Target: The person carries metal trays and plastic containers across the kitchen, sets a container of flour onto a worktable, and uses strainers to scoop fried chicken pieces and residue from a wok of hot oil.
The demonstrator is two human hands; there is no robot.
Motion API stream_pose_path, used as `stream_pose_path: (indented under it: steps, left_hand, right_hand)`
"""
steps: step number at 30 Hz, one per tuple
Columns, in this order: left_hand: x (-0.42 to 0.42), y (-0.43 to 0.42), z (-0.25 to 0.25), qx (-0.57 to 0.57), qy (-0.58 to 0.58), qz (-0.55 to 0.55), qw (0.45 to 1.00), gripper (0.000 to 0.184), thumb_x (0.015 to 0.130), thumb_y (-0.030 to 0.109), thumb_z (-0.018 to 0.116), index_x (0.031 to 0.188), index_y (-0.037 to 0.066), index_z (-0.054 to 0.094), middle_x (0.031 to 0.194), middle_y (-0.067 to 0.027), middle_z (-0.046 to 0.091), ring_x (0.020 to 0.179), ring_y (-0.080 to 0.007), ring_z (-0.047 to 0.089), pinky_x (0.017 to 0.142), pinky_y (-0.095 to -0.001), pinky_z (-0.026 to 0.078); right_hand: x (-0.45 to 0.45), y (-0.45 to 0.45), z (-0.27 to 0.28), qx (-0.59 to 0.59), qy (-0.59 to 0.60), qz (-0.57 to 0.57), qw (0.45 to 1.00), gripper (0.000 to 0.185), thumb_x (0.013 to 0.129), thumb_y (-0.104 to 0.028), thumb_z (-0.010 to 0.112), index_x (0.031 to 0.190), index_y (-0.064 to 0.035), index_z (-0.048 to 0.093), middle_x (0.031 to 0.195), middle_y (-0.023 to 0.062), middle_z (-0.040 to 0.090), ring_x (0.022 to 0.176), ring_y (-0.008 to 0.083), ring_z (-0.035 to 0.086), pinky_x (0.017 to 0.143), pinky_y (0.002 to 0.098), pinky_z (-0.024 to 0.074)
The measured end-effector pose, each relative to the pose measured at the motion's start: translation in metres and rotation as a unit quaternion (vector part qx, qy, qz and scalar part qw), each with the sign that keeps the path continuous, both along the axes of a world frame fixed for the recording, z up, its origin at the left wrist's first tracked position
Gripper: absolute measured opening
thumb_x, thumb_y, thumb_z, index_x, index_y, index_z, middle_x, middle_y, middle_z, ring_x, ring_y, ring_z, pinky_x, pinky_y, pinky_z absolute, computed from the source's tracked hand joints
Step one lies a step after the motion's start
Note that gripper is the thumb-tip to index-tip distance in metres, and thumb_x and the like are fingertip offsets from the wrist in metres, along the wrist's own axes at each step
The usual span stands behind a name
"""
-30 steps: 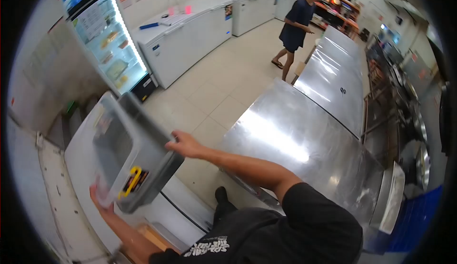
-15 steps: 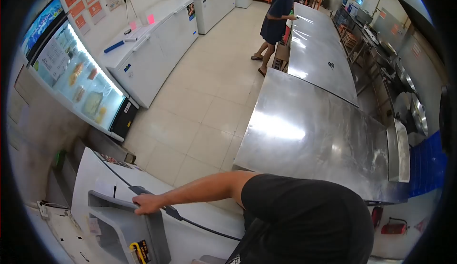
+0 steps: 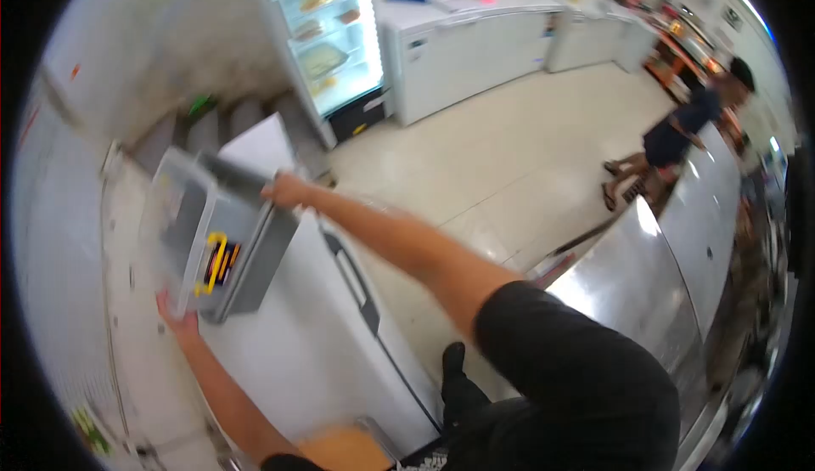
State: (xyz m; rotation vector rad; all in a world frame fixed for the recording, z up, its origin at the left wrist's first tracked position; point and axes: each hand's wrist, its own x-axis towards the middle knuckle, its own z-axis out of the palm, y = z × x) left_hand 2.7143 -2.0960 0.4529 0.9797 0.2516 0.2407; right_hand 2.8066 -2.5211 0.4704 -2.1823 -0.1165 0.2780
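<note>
A stack of grey bins [image 3: 267, 246] with a clear plastic box [image 3: 182, 208] against it is tilted above the white chest freezer [image 3: 297, 352] at the left. The clear box has a yellow handle [image 3: 217, 263] beside a dark label. My right hand [image 3: 290, 191] has its fingers closed on the upper rim of the grey bin. At the lower left corner of the clear box, my left hand [image 3: 180, 318] supports it, its fingers partly behind the plastic.
A lit display fridge [image 3: 327, 46] and white chest freezers [image 3: 475, 55] line the far wall. Steel tables [image 3: 628, 276] stand at the right, where a person in dark clothes [image 3: 679, 135] is beside them. An orange-brown board [image 3: 344, 448] lies near my body.
The view has swung left. The bins and clear box are higher over the freezer than half a second ago, and my left hand has come back into view, holding the box.
</note>
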Motion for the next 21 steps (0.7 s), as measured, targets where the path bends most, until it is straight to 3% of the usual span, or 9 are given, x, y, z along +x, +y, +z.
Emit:
stream_pose_path:
  steps: [4,6,7,8,12,14,15,16,21]
  left_hand:
    - [0.035,0.022,-0.051,-0.008,0.051,0.027,0.998,0.044,0.076,0.039,0.055,0.111,0.013,0.054,0.121,-0.0085,0.049,0.114,-0.0290,0.043,0.094,-0.0513,0.035]
    - [0.068,0.052,-0.085,0.054,0.019,0.006,0.998,0.046,0.074,0.039,0.055,0.111,0.012,0.054,0.121,-0.0117,0.047,0.115,-0.0306,0.043,0.091,-0.0523,0.037]
    - [0.070,0.050,-0.094,0.367,-0.120,0.093,0.918,0.044,0.075,0.036,0.054,0.110,0.009,0.054,0.119,-0.0136,0.048,0.110,-0.0302,0.047,0.089,-0.0489,0.040]
    - [0.064,0.061,-0.109,0.629,-0.252,0.177,0.714,0.041,0.077,0.034,0.053,0.109,0.007,0.054,0.117,-0.0155,0.048,0.105,-0.0299,0.050,0.087,-0.0456,0.043]
    - [0.103,0.092,-0.091,0.454,-0.132,0.074,0.878,0.038,0.079,0.021,0.054,0.114,0.005,0.050,0.120,-0.0127,0.045,0.110,-0.0290,0.043,0.092,-0.0386,0.039]
    - [0.102,0.060,-0.061,0.165,-0.048,0.110,0.979,0.033,0.082,0.023,0.048,0.107,0.003,0.056,0.112,-0.0133,0.052,0.102,-0.0285,0.050,0.087,-0.0365,0.042]
    - [0.092,0.058,-0.053,0.409,-0.119,0.130,0.895,0.037,0.073,0.023,0.057,0.105,0.004,0.057,0.107,-0.0137,0.054,0.099,-0.0296,0.052,0.086,-0.0373,0.043]
    - [0.084,0.050,-0.048,0.477,-0.142,0.146,0.855,0.035,0.074,0.023,0.057,0.104,0.004,0.057,0.106,-0.0136,0.054,0.097,-0.0291,0.052,0.085,-0.0373,0.043]
    - [0.047,-0.035,-0.008,0.539,-0.120,0.229,0.802,0.029,0.075,0.024,0.054,0.096,0.004,0.057,0.098,-0.0130,0.054,0.089,-0.0270,0.051,0.078,-0.0373,0.042]
  right_hand:
    - [-0.036,0.018,0.000,0.209,0.071,0.005,0.975,0.049,0.084,-0.052,0.049,0.115,-0.0142,0.058,0.102,0.0147,0.059,0.100,0.0296,0.056,0.079,0.0431,0.0499]
    - [-0.032,0.032,-0.031,0.252,0.063,-0.042,0.965,0.074,0.078,-0.059,0.054,0.108,0.0087,0.057,0.110,0.0232,0.058,0.103,0.0307,0.056,0.086,0.0406,0.0451]
    - [-0.036,0.031,-0.038,0.231,0.029,-0.073,0.970,0.070,0.078,-0.057,0.055,0.105,0.0075,0.058,0.107,0.0226,0.059,0.102,0.0307,0.057,0.085,0.0405,0.0454]
    - [-0.040,0.039,-0.050,0.210,-0.004,-0.096,0.973,0.065,0.078,-0.054,0.056,0.102,0.0064,0.059,0.105,0.0220,0.060,0.101,0.0308,0.057,0.084,0.0404,0.0458]
    - [-0.087,0.006,-0.038,0.125,-0.087,-0.059,0.987,0.046,0.079,-0.042,0.059,0.091,0.0018,0.063,0.093,0.0178,0.064,0.092,0.0282,0.060,0.078,0.0394,0.0478]
    - [-0.147,-0.024,-0.040,0.154,-0.020,0.034,0.987,0.034,0.079,-0.033,0.059,0.088,0.0003,0.063,0.085,0.0136,0.065,0.078,0.0225,0.063,0.071,0.0367,0.0494]
    - [-0.185,-0.041,-0.041,0.222,0.035,0.042,0.974,0.030,0.079,-0.029,0.058,0.087,0.0000,0.063,0.081,0.0116,0.066,0.071,0.0194,0.064,0.067,0.0346,0.0500]
    - [-0.221,-0.062,-0.039,0.158,0.025,0.082,0.984,0.028,0.081,-0.028,0.058,0.086,-0.0005,0.062,0.078,0.0099,0.065,0.065,0.0152,0.063,0.061,0.0314,0.0497]
    - [-0.427,-0.186,-0.006,0.243,0.098,-0.018,0.965,0.029,0.085,-0.028,0.059,0.093,0.0000,0.058,0.079,0.0070,0.063,0.072,0.0132,0.060,0.066,0.0284,0.0478]
